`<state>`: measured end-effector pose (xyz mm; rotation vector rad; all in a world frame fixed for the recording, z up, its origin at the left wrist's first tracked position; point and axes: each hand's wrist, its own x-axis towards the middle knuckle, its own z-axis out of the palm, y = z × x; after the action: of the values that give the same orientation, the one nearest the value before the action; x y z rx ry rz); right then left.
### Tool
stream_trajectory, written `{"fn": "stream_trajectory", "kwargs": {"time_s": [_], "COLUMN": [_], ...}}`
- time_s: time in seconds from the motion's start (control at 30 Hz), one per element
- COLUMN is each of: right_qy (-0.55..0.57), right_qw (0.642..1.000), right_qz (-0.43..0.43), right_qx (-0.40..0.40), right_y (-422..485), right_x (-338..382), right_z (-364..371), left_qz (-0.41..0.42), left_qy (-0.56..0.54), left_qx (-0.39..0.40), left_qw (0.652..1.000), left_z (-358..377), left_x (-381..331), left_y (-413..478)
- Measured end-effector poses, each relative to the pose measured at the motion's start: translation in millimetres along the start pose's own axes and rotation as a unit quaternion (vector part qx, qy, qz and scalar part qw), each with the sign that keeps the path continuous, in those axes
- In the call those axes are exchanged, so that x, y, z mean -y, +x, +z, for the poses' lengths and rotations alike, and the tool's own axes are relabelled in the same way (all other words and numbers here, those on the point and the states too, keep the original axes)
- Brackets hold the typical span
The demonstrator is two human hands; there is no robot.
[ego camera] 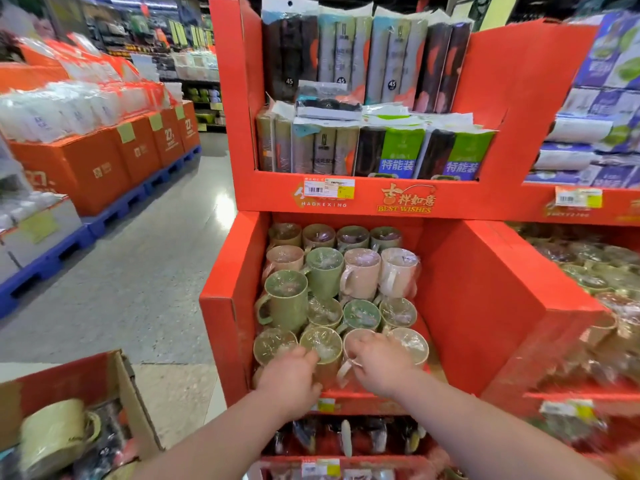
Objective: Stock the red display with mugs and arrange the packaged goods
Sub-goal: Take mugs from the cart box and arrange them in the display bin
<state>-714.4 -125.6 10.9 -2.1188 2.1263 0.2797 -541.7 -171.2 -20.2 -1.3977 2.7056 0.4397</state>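
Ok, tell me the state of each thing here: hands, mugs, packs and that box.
Left hand: gripping the olive mug, front row.
Right hand: gripping the pink mug beside it.
Shelf mugs: upright, plastic-wrapped.
Packs: upright; flat pack lies across them.
Cardboard box: open, cream mug inside, tilted.

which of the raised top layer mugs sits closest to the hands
The green mug against the left wall of the red display; it stands alone in front of the other raised mugs.
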Motion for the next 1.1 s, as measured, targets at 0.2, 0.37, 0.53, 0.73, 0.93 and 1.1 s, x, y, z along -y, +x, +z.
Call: {"fn": "stream_trajectory", "kwargs": {"time_s": [0.2,0.37,0.53,0.73,0.93,1.1], "right_qy": [0.006,-0.009,0.007,0.032,0.036,0.047], "right_qw": [0.999,0.997,0.991,0.977,0.969,0.966], "right_qz": [-0.038,-0.073,-0.133,-0.208,-0.243,-0.253], "right_qx": [0.003,0.020,0.017,0.031,0.028,0.032], "right_y": [-34.0,-68.1,-93.0,-117.8,-132.9,-130.5], "right_x": [-2.0,-5.1,7.0,42.5,70.2,96.9], "right_z": [7.8,18.7,32.8,49.9,53.0,54.4], "left_qz": [-0.038,-0.078,-0.136,-0.200,-0.250,-0.269], "left_qy": [0.012,0.005,-0.016,-0.011,-0.018,-0.024], "left_qx": [-0.004,-0.014,-0.015,0.005,0.016,0.016], "left_qw": [0.999,0.997,0.990,0.980,0.968,0.963], "left_z": [5.8,22.0,39.0,56.6,62.9,65.7], "left_x": [-25.2,-47.3,-61.5,-56.7,-42.0,-18.7], "left_y": [-30.9,-69.2,-121.0,-185.1,-219.6,-241.8]}}
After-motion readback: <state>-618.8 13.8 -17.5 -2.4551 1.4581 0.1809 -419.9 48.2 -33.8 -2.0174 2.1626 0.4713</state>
